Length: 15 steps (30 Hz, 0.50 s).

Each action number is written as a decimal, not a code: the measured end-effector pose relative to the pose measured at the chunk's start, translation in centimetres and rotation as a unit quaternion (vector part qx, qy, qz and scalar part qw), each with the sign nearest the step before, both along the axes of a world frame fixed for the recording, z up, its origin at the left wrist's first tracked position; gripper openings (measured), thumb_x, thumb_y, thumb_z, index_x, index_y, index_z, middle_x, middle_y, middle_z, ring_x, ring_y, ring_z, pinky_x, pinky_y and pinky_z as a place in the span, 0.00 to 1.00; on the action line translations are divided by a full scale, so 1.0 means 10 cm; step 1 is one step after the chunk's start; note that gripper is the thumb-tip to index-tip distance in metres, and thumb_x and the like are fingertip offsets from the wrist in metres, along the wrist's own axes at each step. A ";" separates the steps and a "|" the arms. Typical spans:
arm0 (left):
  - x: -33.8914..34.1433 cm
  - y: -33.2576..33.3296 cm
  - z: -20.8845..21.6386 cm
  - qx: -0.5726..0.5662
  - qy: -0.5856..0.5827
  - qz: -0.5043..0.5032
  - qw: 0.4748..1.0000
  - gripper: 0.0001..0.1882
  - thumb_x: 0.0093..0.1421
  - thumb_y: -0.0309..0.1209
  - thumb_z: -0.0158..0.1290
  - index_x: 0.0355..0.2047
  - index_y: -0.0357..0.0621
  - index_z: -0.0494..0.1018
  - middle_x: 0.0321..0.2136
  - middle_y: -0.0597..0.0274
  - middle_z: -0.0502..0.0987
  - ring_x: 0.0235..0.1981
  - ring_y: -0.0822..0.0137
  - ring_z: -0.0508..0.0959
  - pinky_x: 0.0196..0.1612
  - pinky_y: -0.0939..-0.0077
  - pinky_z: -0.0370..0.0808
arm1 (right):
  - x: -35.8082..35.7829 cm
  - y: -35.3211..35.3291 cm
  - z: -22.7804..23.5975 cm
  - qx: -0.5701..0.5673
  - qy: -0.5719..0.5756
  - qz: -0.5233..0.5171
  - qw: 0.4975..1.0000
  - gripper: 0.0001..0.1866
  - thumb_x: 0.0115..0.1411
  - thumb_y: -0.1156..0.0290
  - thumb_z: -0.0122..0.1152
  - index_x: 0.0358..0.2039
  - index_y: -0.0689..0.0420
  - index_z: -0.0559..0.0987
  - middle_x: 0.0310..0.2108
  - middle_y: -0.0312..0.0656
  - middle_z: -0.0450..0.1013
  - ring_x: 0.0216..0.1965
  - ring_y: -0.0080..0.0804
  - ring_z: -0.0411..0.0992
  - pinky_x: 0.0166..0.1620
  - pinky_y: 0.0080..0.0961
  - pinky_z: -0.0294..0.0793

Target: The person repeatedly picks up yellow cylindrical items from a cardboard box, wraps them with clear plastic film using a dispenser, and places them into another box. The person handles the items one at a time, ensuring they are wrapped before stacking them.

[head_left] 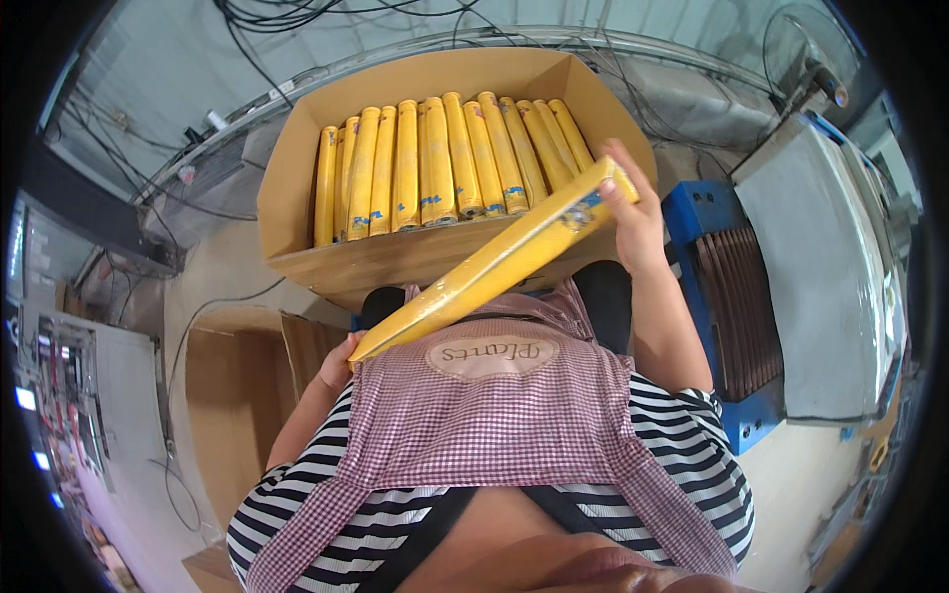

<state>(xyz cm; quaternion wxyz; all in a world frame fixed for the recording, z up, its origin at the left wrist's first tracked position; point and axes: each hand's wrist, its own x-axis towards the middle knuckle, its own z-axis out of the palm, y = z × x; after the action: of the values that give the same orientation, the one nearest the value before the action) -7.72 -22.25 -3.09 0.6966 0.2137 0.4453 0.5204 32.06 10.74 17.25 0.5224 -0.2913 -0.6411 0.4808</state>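
- In the head view, I see the long yellow package [489, 265] slanting across the apron [474, 420], on the near side of the carton [395, 263].
- The right hand [638, 212] grips its raised end, thumb on the face; the left hand [339, 361] touches the lower end, but I can't tell whether its fingers close.
- I judge that slick wrapping could let the lower end slip, and the carton's rim could snag it.
- Glossy, wrinkled film covers a narrow, tapering-looking body; similar yellow packages [406, 163] line the matte brown cardboard; the apron's checked cloth looks soft.
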 end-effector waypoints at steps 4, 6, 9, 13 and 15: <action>0.35 0.55 0.86 0.064 0.043 -0.111 0.991 0.49 0.49 0.61 0.61 0.60 0.36 0.63 0.51 0.57 0.74 0.51 0.67 0.74 0.57 0.72 0.68 | -0.32 0.17 -0.18 -0.277 0.339 -0.091 0.895 0.29 0.63 0.70 0.61 0.62 0.57 0.61 0.53 0.43 0.69 0.53 0.39 0.68 0.56 0.38 0.70; 0.58 0.79 1.15 0.078 0.039 -0.097 0.992 0.51 0.52 0.58 0.61 0.65 0.35 0.57 0.55 0.55 0.71 0.54 0.65 0.72 0.58 0.72 0.68 | -0.60 -0.01 -0.14 -0.307 0.278 -0.038 0.909 0.31 0.62 0.75 0.61 0.62 0.53 0.57 0.51 0.43 0.67 0.51 0.37 0.68 0.53 0.37 0.71; 0.93 1.18 1.20 0.103 0.001 -0.105 0.989 0.45 0.60 0.50 0.57 0.68 0.36 0.51 0.58 0.54 0.67 0.58 0.65 0.69 0.61 0.71 0.65 | -1.08 -0.44 -0.60 -0.281 0.166 0.056 0.944 0.42 0.55 0.83 0.64 0.64 0.53 0.49 0.53 0.45 0.62 0.54 0.36 0.63 0.56 0.35 0.68; 1.30 1.66 1.31 0.174 0.223 -0.221 0.933 0.39 0.68 0.42 0.49 0.70 0.40 0.43 0.57 0.55 0.66 0.54 0.67 0.71 0.57 0.72 0.69 | -1.11 -0.26 -0.77 -0.323 0.153 -0.022 0.934 0.32 0.55 0.77 0.67 0.57 0.60 0.60 0.44 0.46 0.70 0.42 0.37 0.72 0.47 0.31 0.75; 1.37 1.70 1.48 0.213 0.203 -0.296 0.909 0.40 0.68 0.46 0.49 0.70 0.39 0.44 0.59 0.52 0.64 0.54 0.68 0.71 0.57 0.75 0.69 | -0.84 0.00 -0.75 -0.371 0.136 0.027 0.918 0.27 0.55 0.72 0.67 0.51 0.65 0.66 0.40 0.48 0.73 0.38 0.40 0.75 0.44 0.33 0.77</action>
<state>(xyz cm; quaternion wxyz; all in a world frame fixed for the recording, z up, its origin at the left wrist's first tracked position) 5.99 -5.24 11.74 0.6510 0.5799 0.3720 0.3185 23.63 10.71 9.70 0.4455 -0.3785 -0.3474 0.7332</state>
